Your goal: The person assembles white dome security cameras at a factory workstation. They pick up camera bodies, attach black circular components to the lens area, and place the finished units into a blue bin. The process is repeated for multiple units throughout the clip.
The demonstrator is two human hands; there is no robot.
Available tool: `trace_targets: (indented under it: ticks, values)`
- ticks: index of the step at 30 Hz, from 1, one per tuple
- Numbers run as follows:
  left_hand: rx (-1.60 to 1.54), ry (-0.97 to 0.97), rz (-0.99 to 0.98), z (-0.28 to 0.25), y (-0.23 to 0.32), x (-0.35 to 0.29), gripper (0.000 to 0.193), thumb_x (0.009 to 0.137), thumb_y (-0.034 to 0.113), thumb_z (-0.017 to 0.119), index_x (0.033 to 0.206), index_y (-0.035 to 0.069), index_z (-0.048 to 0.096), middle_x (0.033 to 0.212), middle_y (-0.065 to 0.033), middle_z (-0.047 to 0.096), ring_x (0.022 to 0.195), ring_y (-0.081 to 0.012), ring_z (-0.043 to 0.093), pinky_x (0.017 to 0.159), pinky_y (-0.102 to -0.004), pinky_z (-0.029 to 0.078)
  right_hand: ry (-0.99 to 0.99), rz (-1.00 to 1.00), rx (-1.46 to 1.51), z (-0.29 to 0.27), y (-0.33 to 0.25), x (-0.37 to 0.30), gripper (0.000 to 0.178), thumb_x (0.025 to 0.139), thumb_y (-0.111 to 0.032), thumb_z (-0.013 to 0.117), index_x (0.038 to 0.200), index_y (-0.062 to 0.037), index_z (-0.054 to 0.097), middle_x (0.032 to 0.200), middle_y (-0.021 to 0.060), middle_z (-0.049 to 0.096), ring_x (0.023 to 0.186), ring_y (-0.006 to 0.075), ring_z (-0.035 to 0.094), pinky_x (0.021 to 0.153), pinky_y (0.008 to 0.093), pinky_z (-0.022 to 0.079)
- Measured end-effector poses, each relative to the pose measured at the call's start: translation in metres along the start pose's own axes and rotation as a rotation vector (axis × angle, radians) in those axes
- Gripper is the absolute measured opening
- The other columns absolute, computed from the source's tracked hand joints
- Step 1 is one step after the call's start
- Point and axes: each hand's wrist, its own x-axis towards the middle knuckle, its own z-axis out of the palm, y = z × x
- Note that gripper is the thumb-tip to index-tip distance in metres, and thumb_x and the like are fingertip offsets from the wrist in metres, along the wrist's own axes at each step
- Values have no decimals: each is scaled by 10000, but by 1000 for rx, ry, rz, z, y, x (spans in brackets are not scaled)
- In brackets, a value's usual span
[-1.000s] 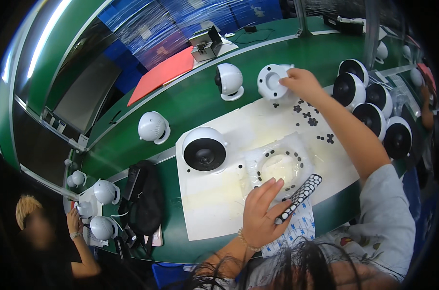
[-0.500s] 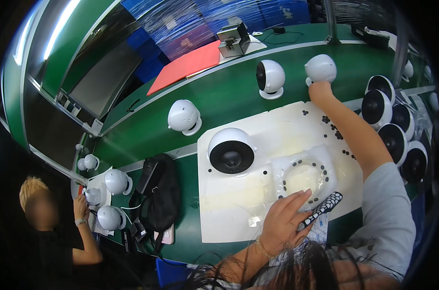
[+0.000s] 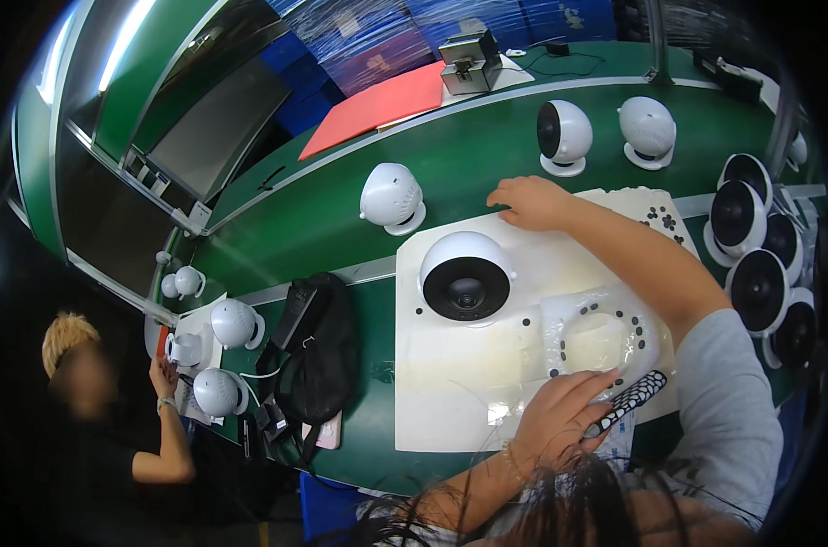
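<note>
My left hand (image 3: 564, 415) is low over the front of the white board (image 3: 450, 374), gripping a slim black tool with a white pebble pattern (image 3: 634, 397) between thumb and fingers. Its fingertips lie by the edge of a clear plastic sheet (image 3: 552, 342) carrying a ring of small black dots. My right hand (image 3: 532, 202) hovers at the board's far edge, fingers loosely apart and holding nothing. Between the hands sits a round white device with a black front (image 3: 467, 283). Beyond my right hand stand a white device facing sideways (image 3: 573, 132) and another turned away (image 3: 648, 128).
Another white device (image 3: 392, 196) stands on the green table (image 3: 487, 118) at the far left of the board. Several devices with black fronts (image 3: 758, 283) crowd the right side. A black bag (image 3: 323, 356) lies left of the board. At far left a co-worker's hand (image 3: 163, 376) handles a white piece.
My right hand has let go of the white device at the back and come left, toward the board's far edge. My left hand keeps the patterned tool. The view has shifted slightly.
</note>
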Motion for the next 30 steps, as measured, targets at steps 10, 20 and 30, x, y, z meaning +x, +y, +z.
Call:
trace_targets:
  ticks: [10,20,30]
  values:
    - [7,-5,27,-2,0,-1,239,618,76,672,829,38,567,1136,-117,539,988,-262,527,780,-349,431,83,260,-113,-7,61,-30,606,770,-303,596,1291,-136,335,1408,64,209,1174,313,406,959,416,343]
    - [-50,8,17,-1,-2,-4,264,586,69,658,831,37,565,1149,-116,532,979,-277,509,785,-364,425,425,309,457,-44,109,-22,645,747,35,489,1330,-95,248,1384,144,262,1255,282,307,1016,330,257]
    - [-55,-14,25,-2,-1,-6,301,573,96,660,853,42,564,1174,-102,513,1038,-274,481,826,-386,399,502,419,411,-46,108,-34,716,713,111,499,1336,-124,236,1392,130,241,1111,286,477,902,324,400]
